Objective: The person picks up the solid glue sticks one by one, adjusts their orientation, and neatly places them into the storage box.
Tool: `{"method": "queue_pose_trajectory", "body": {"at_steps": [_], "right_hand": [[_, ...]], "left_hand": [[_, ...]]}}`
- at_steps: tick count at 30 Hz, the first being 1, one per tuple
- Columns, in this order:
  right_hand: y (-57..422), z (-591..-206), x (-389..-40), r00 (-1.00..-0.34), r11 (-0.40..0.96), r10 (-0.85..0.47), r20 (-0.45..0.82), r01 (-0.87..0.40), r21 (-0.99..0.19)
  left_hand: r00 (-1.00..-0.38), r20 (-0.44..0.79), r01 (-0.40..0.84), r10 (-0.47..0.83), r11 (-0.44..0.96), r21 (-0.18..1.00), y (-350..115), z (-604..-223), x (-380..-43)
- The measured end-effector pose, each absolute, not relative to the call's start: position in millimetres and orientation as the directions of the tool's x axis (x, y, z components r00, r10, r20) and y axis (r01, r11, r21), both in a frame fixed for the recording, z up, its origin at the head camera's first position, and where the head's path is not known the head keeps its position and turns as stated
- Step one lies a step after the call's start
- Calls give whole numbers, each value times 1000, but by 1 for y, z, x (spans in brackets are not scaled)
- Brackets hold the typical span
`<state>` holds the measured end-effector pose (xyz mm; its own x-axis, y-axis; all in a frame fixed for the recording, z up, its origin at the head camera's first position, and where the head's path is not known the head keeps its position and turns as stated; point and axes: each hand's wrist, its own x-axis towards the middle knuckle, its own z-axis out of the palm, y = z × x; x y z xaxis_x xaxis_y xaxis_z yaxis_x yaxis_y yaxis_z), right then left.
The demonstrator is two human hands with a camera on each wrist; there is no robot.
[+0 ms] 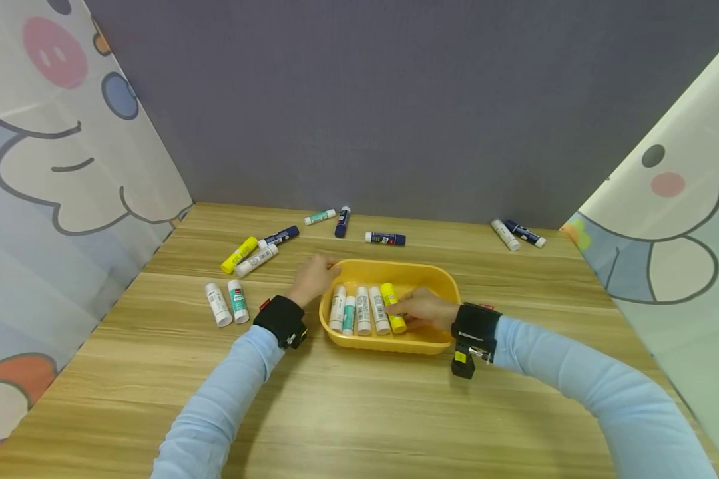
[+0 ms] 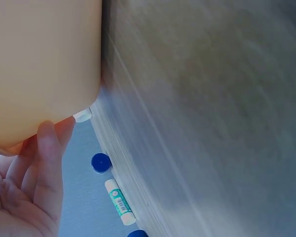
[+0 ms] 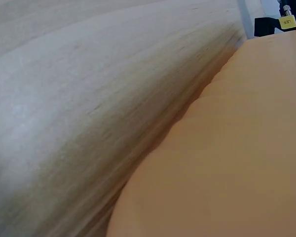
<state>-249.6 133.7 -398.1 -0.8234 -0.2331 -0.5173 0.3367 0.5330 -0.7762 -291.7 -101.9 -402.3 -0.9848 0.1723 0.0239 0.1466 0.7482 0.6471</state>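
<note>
While the left grip (image 1: 314, 279) pinched the rim at the far left corner of the yellow tray (image 1: 437, 342), a digit against the outer wall, the right grip (image 1: 425, 308) reached inside the tray with its fingers drawn in on a yellow glue stick (image 1: 398, 324). That stick lay in the tray, slightly askew, beside three white sticks (image 1: 363, 311) and a green-and-white stick (image 1: 349, 316) lined up toward the tray's left end. Rolling looked the likeliest trouble: no stick showed on the tray's right side to stop the round barrel, so a careless release might have let it turn away. A sideways nudge could also have skewed the row, and a tug by the left grip could have slid or tipped the tray on the bench (image 1: 359, 412)
</note>
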Motion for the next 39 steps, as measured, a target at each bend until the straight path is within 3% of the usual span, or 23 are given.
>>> {"method": "queue_pose_trajectory", "body": {"at_steps": [13, 31, 39], "right_hand": [[128, -396, -247, -827, 548, -289, -483, 271, -792], [121, -399, -248, -859, 606, -260, -442, 211, -767], [122, -399, -247, -876, 654, -284, -390, 121, -747]], "left_hand": [[-985, 13, 138, 172, 742, 655, -102, -401, -292], [-982, 26, 156, 185, 736, 659, -103, -403, -293], [-983, 22, 151, 182, 737, 659, -104, -403, -294]]}}
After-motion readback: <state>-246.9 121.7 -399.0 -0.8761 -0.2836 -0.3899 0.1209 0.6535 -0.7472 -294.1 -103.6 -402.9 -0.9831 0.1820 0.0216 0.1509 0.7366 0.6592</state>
